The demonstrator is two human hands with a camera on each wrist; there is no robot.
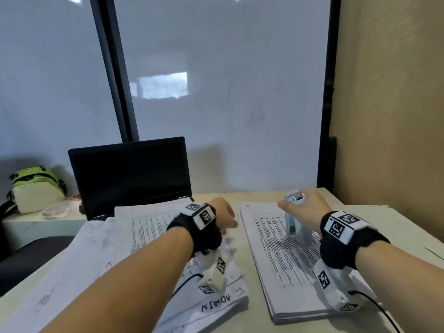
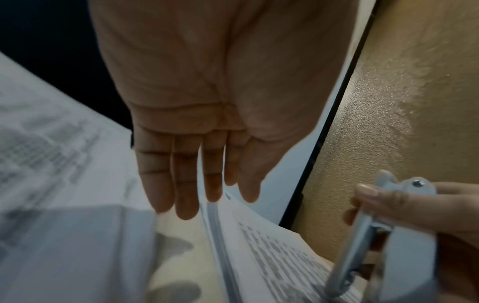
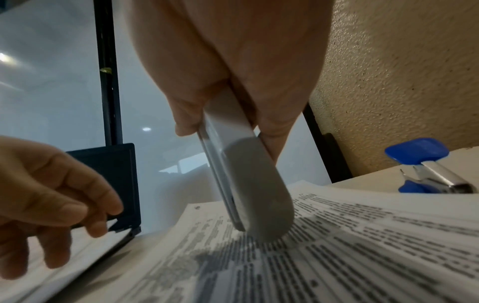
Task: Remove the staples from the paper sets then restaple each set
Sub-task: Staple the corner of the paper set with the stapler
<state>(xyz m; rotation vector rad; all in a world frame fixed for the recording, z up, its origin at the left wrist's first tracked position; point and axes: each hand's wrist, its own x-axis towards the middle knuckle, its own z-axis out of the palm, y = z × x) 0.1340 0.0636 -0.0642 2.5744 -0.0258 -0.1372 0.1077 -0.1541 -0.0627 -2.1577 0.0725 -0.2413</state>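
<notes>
Two hands working: right hand (image 1: pixel 304 210) gripping stapler (image 1: pixel 294 219) nose-down on right stack (image 1: pixel 278 255), left hand (image 1: pixel 222 216) hovering relaxed, empty, just left.

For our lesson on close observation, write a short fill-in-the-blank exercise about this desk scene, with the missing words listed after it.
1. The right hand holds a grey ____ upright on the right paper stack.
2. The left hand holds ____.
3. The staple remover on the desk has ____ plastic grips.
4. The laptop screen is ____.

Missing words: stapler; nothing; blue; dark
</notes>
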